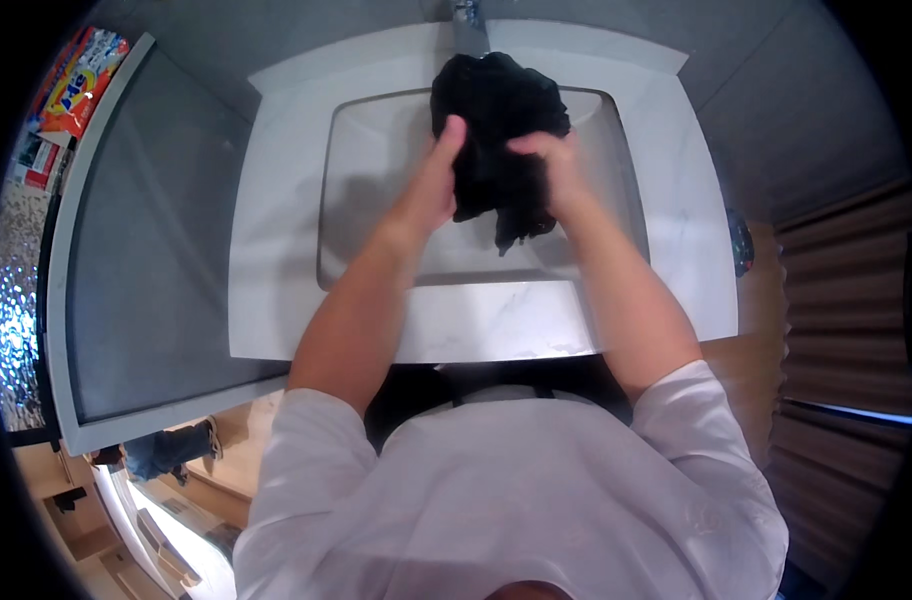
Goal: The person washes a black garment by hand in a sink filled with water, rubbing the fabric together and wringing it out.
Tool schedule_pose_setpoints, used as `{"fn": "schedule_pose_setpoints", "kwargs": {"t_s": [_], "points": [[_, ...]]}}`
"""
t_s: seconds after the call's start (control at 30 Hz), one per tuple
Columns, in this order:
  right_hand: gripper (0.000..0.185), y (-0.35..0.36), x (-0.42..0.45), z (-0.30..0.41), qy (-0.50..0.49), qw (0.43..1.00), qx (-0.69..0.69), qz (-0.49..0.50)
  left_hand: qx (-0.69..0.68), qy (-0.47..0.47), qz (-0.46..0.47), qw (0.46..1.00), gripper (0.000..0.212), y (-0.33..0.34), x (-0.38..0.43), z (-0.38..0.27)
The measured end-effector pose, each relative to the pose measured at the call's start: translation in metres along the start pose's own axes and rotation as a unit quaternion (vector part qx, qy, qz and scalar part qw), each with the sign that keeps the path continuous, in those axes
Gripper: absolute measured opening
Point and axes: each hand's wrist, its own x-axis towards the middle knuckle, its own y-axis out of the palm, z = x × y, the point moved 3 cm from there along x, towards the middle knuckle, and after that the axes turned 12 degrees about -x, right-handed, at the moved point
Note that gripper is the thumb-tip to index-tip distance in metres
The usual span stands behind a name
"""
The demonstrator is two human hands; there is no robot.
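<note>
A bunched black cloth (501, 112) is held up over the white sink basin (366, 165), just in front of the chrome faucet (471, 28). My left hand (445, 176) grips its left side, thumb laid over the front. On the other side my right hand (557, 165) holds the cloth, its thumb pressed across the fabric. Both sets of fingers are mostly hidden behind the cloth. The lower end hangs down in a narrow, pointed fold above the basin. Whether water is running cannot be seen.
A white marbled countertop (493, 319) surrounds the basin. To the left stands a grey panel in a light frame (156, 247), with an orange detergent packet (81, 86) beyond it. A brown pleated curtain (846, 300) hangs at right. Blue clothing (163, 452) is visible lower left.
</note>
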Motion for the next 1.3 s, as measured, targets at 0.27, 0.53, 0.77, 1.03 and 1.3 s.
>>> {"fn": "schedule_pose_setpoints", "kwargs": {"t_s": [0.27,0.53,0.77,1.03,1.3], "points": [[0.051,0.018,-0.002,-0.013,-0.140,0.963,-0.228,-0.005,0.129,0.214,-0.056,0.967,0.051,0.013,-0.002,-0.016],[0.052,0.014,0.004,-0.016,-0.112,0.970,-0.214,0.031,0.216,0.258,-0.097,0.936,0.039,0.010,0.002,-0.018],[0.041,0.012,0.002,-0.014,-0.094,0.973,-0.207,0.036,0.274,0.245,-0.102,0.925,0.038,0.006,0.005,-0.019],[0.031,0.019,-0.004,-0.004,-0.094,0.974,-0.205,0.036,0.282,0.266,-0.121,0.914,0.040,0.008,0.004,-0.023],[0.024,0.021,-0.008,-0.002,-0.029,0.982,-0.188,0.011,0.452,0.283,-0.192,0.824,0.036,0.022,-0.003,-0.029]]}}
